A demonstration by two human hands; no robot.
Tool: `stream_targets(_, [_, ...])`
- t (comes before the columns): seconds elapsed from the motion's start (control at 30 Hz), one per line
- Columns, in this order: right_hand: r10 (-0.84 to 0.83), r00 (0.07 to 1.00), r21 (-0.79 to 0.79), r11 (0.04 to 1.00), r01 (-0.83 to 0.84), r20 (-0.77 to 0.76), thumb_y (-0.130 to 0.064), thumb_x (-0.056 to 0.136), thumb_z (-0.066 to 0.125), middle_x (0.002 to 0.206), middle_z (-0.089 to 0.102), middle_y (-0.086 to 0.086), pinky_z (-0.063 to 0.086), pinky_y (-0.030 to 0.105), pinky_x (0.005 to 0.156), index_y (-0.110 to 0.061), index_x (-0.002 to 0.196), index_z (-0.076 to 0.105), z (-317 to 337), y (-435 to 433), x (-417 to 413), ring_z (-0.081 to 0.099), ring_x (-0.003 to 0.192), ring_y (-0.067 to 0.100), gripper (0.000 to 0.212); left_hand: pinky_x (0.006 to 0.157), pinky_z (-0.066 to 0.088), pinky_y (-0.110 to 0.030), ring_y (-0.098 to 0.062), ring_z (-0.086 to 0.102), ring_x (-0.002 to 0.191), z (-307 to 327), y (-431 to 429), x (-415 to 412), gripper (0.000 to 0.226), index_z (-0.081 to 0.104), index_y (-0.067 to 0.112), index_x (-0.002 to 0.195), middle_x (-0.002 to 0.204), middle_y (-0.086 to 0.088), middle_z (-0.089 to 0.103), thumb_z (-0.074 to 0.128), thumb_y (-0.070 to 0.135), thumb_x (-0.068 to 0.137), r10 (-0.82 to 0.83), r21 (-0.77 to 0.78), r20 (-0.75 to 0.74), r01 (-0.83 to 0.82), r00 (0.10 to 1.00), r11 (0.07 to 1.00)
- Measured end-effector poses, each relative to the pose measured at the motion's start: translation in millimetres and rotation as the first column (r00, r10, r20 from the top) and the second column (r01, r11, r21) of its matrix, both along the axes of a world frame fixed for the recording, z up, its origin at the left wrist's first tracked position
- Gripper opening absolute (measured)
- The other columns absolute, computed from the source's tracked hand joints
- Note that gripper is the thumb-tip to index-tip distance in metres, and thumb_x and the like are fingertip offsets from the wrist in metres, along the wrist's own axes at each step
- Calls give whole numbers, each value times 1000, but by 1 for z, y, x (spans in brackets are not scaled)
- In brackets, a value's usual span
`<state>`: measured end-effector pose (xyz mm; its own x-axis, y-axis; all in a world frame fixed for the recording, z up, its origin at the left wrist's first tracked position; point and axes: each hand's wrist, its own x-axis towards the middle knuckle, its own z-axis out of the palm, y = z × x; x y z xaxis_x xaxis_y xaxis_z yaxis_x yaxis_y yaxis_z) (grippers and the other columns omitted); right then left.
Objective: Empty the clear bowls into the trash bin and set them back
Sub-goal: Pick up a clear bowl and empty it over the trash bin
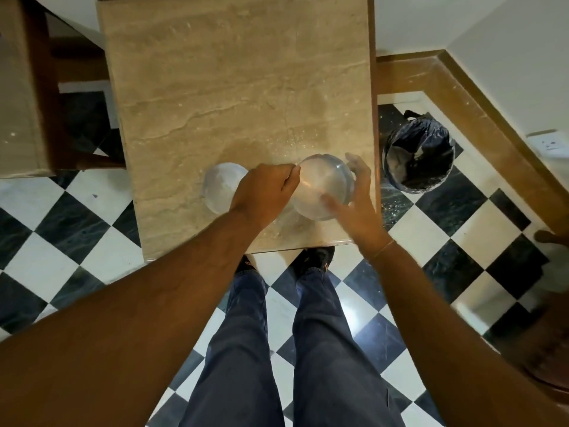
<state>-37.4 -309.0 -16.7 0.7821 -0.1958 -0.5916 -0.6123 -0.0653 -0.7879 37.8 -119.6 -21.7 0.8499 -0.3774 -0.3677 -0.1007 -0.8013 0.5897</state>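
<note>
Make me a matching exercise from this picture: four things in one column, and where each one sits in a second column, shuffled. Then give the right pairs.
Things
1. right-hand clear bowl
2. left-hand clear bowl
3. trash bin
4. shoes

Places
A. on the checkered floor, right of the table
B. on the floor under the table's near edge
C. between the left hand and the right hand
D. on the table, left of the left hand, untouched

Pairs: 1-C, 2-D, 3-A, 4-B
</note>
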Motion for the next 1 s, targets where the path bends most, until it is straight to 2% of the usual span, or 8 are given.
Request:
stream_targets(0.13, [-111, 911, 560, 757, 336, -398, -85, 105, 33, 164, 61, 16, 46, 67, 125, -29, 161, 58, 15, -41, -8, 61, 149, 43, 84, 55, 41, -38, -29, 55, 56, 5, -19, -4, 48, 65, 9, 82, 62, -2, 57, 42, 39, 112, -40, -86, 35, 43, 999, 995])
stream_targets(0.27, [-52, 848, 685, 564, 461, -527, -92, 98, 38, 160, 61, 25, 62, 65, 103, -23, 145, 74, 12, -56, -20, 68, 134, 55, 92, 54, 31, -33, -24, 44, 50, 10, -43, -11, 44, 46, 21, 70, 53, 8, 40, 48, 33, 113, -88, -165, 31, 92, 996, 982])
stream_targets(0.43, [-191, 872, 621, 635, 460, -450, -85, 89, 47, 140, 76, 16, 69, 58, 85, -23, 135, 79, 13, -77, -15, 75, 123, 45, 84, 60, 50, -36, -28, 65, 63, 5, -59, -17, 58, 76, 12, 90, 69, -8, 68, 39, 50, 113, -89, -175, 44, 95, 995, 980])
stream_targets(0.53, [-432, 837, 490, 679, 547, -335, -75, 96, 59, 146, 73, 14, 65, 58, 99, -26, 141, 74, 9, -114, -11, 70, 132, 40, 68, 86, 62, -44, -27, 79, 100, -1, -48, -20, 54, 71, 22, 143, 109, -8, 83, 33, 49, 116, -11, -161, 104, 28, 994, 987])
stream_targets(0.63, [-603, 791, 229, 759, 609, -103, -64, 101, 66, 151, 64, 15, 60, 65, 112, -24, 148, 62, 7, -153, -6, 67, 137, 36, 61, 94, 59, -48, -30, 76, 108, -9, -28, -24, 52, 64, 18, 151, 118, -9, 82, 35, 44, 117, 84, -108, 166, -67, 982, 992])
stream_targets(0.77, [-390, 829, -423, 724, 545, 400, -60, 106, 69, 163, 46, 20, 54, 37, 123, -9, 165, 34, -12, -187, 14, 52, 152, 33, 85, 97, 47, -51, -32, 66, 108, -20, -1, -36, 53, 56, 20, 157, 113, -4, 77, 34, 44, 115, 66, 102, 241, -93, 968, 990])
stream_targets(0.87, [-269, 955, -723, 634, 275, 127, -79, 95, 67, 166, 45, 15, 48, 52, 127, -22, 175, 25, -58, -194, 39, 46, 155, 35, 107, 101, 40, -52, -31, 62, 107, -27, 9, -42, 52, 53, 19, 158, 110, -2, 72, 36, 43, 115, 62, 175, 283, -116, 957, 978])
stream_targets(1.0, [-233, 965, -806, 591, 38, -125, -79, 91, 65, 167, 40, 17, 53, 52, 114, -39, 172, 27, -86, -198, 49, 45, 152, 39, 98, 107, 34, -54, -29, 61, 109, -29, 19, -50, 51, 53, 20, 158, 115, -1, 70, 38, 43, 115, 65, 233, 350, -154, 934, 960])
